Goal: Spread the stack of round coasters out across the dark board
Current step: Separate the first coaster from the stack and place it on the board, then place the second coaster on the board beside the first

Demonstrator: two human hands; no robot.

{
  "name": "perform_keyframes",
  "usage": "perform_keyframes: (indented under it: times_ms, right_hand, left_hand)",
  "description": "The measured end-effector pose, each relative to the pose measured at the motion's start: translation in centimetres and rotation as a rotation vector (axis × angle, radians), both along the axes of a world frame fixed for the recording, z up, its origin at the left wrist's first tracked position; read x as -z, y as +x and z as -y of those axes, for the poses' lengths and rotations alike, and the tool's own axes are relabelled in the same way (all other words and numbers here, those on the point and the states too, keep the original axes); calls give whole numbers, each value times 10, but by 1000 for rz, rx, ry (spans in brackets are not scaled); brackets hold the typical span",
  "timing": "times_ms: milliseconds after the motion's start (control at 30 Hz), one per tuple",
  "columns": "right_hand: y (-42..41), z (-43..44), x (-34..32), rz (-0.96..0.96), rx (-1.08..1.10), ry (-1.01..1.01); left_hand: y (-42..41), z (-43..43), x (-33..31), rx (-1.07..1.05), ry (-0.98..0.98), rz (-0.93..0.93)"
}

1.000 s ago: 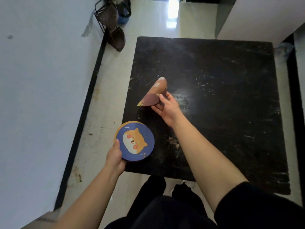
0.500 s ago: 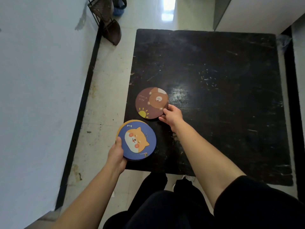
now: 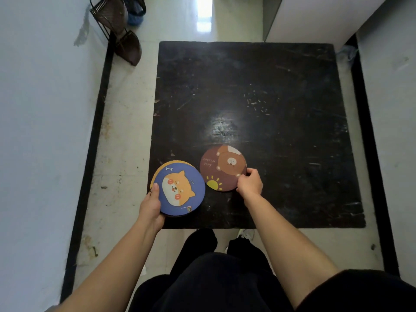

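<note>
Floor: pale tiled floor (image 3: 126, 122) lay under the dark board (image 3: 270, 97), with a wall on either side.
Far left corner: dark wire baskets (image 3: 117, 25) stood tilted against the left wall; whatever they held could not be made out.
Left hand: the left hand (image 3: 151, 206) was clamped on the stack of round coasters (image 3: 180, 190), thumb on its top face near the left rim, the other fingers hidden beneath.
Stack position: it sat over the board's near-left corner, partly past the left edge; whether it rested on the board or was held above it could not be told.
Stack facing: the top coaster was blue, picture side up, the dog's head tilted with its ears toward the upper right; an orange edge peeked out at the far-left rim.
Brown coaster: the brown coaster (image 3: 222, 168) lay flat on the board just right of the stack, face up, its bear toward the far side and its yellow sun toward the near side.
Right hand: the right hand (image 3: 249, 183) had its fingers curled together, pinching the brown coaster's near-right rim.
</note>
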State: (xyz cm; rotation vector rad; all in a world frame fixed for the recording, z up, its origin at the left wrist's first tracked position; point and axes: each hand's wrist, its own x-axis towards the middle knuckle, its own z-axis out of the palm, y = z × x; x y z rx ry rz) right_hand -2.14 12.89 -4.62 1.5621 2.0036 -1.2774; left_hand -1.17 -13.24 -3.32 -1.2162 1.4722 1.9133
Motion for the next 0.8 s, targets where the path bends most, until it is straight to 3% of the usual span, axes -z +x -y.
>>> perform_keyframes:
  times_ms: [300,367,433,567,667,800]
  right_hand:
    - [53,-40,-13,143,-21,205]
    - [50,-37,-21,103,-44,267]
    - [40,-32,-28,-28,-91,185]
    - [26,-22,-49,-284,-188,-236]
    - [29,-22,-66,-370,-405,-52]
    - [40,-40,-81,-425,-291,207]
  left_hand:
    - [-9,-46,-13,70,86,8]
    - [-13,-54,-19,92,117,-2]
    - [-17,-62,-26,118,154,-14]
    - [-26,-85,-40,165,239,-33]
    - [-34,-104,-50,145,330,-25]
    - [-37,-132,-61,136,454,-27]
